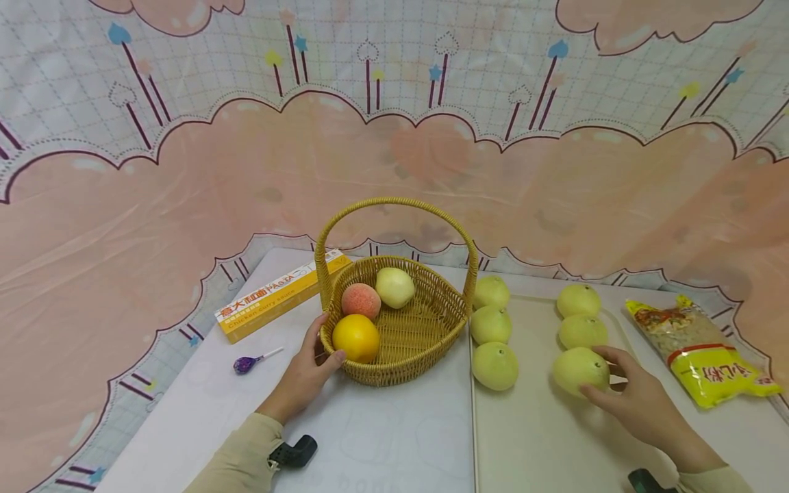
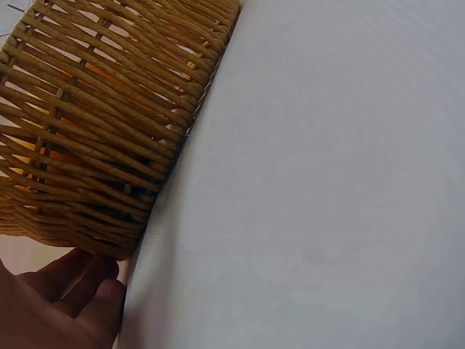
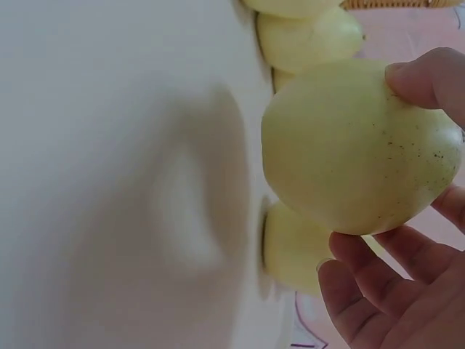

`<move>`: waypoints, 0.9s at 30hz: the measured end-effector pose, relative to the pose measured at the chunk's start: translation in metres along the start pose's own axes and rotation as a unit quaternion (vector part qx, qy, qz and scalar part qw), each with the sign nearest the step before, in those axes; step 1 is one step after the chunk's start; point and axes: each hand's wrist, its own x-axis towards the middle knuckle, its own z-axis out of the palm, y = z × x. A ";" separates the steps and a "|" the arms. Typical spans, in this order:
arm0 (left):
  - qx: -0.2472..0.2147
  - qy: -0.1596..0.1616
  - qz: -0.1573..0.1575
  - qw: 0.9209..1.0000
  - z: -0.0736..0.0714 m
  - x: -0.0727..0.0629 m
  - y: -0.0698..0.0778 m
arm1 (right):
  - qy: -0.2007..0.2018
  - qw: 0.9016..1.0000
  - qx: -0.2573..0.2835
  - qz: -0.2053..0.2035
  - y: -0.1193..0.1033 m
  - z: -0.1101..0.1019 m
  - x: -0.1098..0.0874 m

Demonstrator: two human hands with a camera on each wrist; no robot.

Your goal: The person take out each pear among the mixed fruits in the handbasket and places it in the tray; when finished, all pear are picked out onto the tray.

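My left hand (image 1: 306,370) grips the left side of a wicker basket (image 1: 425,352) with a tall arched handle, thumb at the front rim. In the left wrist view, fingers (image 2: 94,291) curl by the basket's lower edge. Inside the basket lie an orange (image 1: 356,339), a peach (image 1: 360,301) and a pale green fruit (image 1: 395,287). My right hand (image 1: 637,397) holds a round, pale green fruit (image 1: 581,372) between thumb and fingers, over the beige tray (image 1: 524,438). The right wrist view shows this fruit (image 3: 349,153) raised off the tray surface, brown specks on its skin.
Two more pale green fruits (image 1: 582,332) stand behind the held one. Along the tray's left edge runs a row of three others (image 1: 495,366). A yellow noodle bag (image 1: 703,356) lies at right. A pasta box (image 1: 277,298) and a purple lollipop (image 1: 245,364) lie left of the basket.
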 end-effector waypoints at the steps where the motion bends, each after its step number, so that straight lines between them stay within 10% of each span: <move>1: 0.000 0.001 0.001 1.000 0.000 0.000 0.000 | -0.002 1.000 0.000 0.002 0.001 0.000 0.000; 27: 0.002 -0.003 0.001 1.000 -0.001 -0.001 0.001 | 0.003 1.000 -0.001 0.015 0.027 -0.005 0.007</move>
